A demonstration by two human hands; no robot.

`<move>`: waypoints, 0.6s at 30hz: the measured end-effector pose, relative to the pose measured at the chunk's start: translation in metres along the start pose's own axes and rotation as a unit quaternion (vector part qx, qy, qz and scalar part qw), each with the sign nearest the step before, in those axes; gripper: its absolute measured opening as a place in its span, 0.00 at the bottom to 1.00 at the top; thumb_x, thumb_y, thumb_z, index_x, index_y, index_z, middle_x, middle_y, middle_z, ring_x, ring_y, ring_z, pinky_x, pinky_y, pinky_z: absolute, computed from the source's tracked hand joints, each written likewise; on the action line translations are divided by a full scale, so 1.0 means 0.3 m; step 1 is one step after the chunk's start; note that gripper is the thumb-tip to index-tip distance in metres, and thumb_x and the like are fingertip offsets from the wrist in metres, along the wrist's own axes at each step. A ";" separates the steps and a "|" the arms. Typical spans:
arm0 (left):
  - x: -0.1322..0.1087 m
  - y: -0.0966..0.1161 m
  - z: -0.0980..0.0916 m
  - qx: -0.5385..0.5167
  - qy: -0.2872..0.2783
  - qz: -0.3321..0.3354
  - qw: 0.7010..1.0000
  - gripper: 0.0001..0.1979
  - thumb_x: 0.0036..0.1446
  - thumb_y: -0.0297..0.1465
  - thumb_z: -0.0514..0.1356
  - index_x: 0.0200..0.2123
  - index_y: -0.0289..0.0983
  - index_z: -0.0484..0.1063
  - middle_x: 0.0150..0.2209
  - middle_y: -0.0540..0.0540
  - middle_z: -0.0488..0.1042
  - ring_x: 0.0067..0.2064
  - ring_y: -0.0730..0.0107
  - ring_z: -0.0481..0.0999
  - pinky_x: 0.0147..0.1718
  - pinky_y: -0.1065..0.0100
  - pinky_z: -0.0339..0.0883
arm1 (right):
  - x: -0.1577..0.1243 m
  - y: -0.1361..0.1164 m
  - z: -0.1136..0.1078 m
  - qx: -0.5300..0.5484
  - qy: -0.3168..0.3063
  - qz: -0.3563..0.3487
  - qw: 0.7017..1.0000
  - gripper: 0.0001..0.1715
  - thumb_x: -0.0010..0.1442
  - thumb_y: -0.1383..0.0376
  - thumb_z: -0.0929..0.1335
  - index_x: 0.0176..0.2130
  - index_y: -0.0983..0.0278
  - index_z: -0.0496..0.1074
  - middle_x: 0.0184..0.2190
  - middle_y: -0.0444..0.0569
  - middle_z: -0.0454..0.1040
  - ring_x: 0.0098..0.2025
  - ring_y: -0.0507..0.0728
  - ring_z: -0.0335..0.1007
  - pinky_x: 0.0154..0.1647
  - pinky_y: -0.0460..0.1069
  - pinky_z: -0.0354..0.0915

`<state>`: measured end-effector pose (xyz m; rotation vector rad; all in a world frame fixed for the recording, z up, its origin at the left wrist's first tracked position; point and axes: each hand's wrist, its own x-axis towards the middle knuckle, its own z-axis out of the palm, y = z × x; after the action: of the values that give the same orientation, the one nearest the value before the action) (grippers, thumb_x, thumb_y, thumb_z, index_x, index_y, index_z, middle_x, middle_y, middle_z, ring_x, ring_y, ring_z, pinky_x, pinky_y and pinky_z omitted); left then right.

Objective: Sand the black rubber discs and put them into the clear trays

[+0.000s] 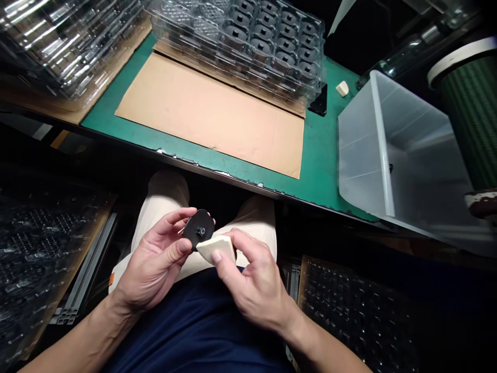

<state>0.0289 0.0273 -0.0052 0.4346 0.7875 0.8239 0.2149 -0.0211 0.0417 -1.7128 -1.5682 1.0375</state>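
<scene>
Over my lap, my left hand (163, 259) grips a round black disc (193, 230) by its edge, thumb at the near side and fingers behind. A small raised hub stands at the disc's middle, facing up toward me. My right hand (252, 274) pinches a cream-coloured wedge-shaped block (217, 248) between thumb and fingers. The block's pointed end is at the disc's lower right edge; whether it touches the disc I cannot tell. What the block is made of is not clear.
On the green table (318, 155) lies a cardboard sheet (217, 119), with a clear plastic tray (248, 52) of black parts behind it. Stacked clear trays (73, 46) stand left. A translucent bin (357, 155) and a small cream block (342, 88) are right. More trays (42, 248) sit below.
</scene>
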 end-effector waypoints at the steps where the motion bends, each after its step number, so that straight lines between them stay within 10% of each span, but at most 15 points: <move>1: 0.000 0.003 -0.004 0.006 0.000 0.006 1.000 0.21 0.59 0.28 0.70 0.55 0.46 0.78 0.54 0.46 0.81 0.59 0.59 0.77 0.56 0.67 0.72 | 0.001 0.000 0.001 -0.010 0.008 -0.017 1.000 0.13 0.69 0.63 0.65 0.31 0.62 0.67 0.26 0.43 0.64 0.29 0.53 0.59 0.33 0.52 0.56; 14: -0.023 -0.031 -0.042 -0.054 -0.111 -0.253 0.959 0.19 0.72 0.40 0.55 0.54 0.36 0.81 0.44 0.37 0.82 0.37 0.62 0.78 0.37 0.60 0.78 | 0.020 0.036 -0.046 -0.165 -0.077 -0.306 0.935 0.15 0.72 0.65 0.63 0.54 0.62 0.74 0.45 0.50 0.78 0.45 0.59 0.68 0.50 0.59 0.61; 18: -0.014 -0.033 -0.042 -0.080 -0.053 -0.163 0.982 0.20 0.65 0.34 0.65 0.59 0.42 0.77 0.52 0.41 0.80 0.48 0.64 0.80 0.50 0.66 0.75 | 0.012 0.047 -0.018 -0.173 0.033 -0.167 0.970 0.08 0.68 0.65 0.65 0.42 0.65 0.74 0.37 0.51 0.75 0.39 0.58 0.66 0.44 0.57 0.60</move>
<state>0.0224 0.0183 -0.0176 0.1971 0.6653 0.5485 0.2270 -0.0189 0.0320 -1.5988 -1.9957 0.5577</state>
